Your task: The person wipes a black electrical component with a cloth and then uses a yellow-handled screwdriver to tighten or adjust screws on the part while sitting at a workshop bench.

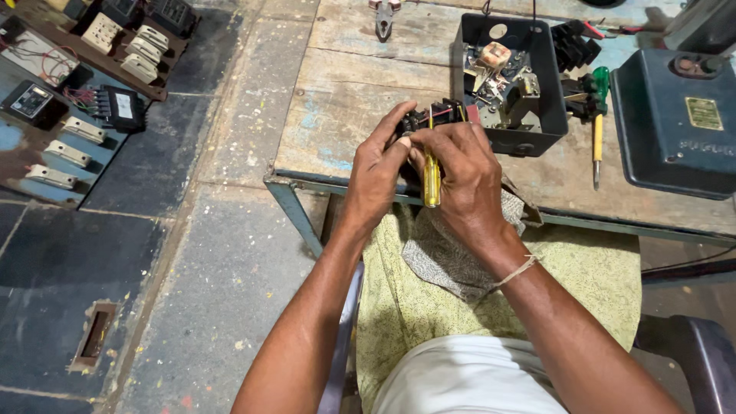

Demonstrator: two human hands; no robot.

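Item in hand: a small black electrical component (433, 116) with red and metal parts, held just above centre of the frame, over the near edge of a worn wooden table (345, 84). Left hand (379, 165): fingers curled around the component's left side, thumb and forefinger pinched close against it. Right hand (460, 169): closed around a yellow-handled screwdriver (432, 180), the handle pointing down toward the lap, the tip end hidden at the component; whether it sits in a screw cannot be told. A thin string band (517, 270) circles the right wrist. Below the hands, lower centre: a grey patterned cloth (445, 257) lying on a pale yellow-green cloth (590, 280) across the person's lap. Just right of the component, touching or nearly so: an open black metal box (537, 73) holding loose metal contacts and a small coil. Right of the box: a green-handled screwdriver (597, 126) lying on the table, with black plastic parts (575, 46) near it. Far right: a dark blue-grey metal cover (675, 123) with a brass plate. Top centre: pliers (384, 17), partly cut off by the frame. Upper left, on the stone floor: boards (54, 146) fitted with pale switches, a small meter and red wiring. Lower left: a small rectangular recess (96, 335) in the floor.
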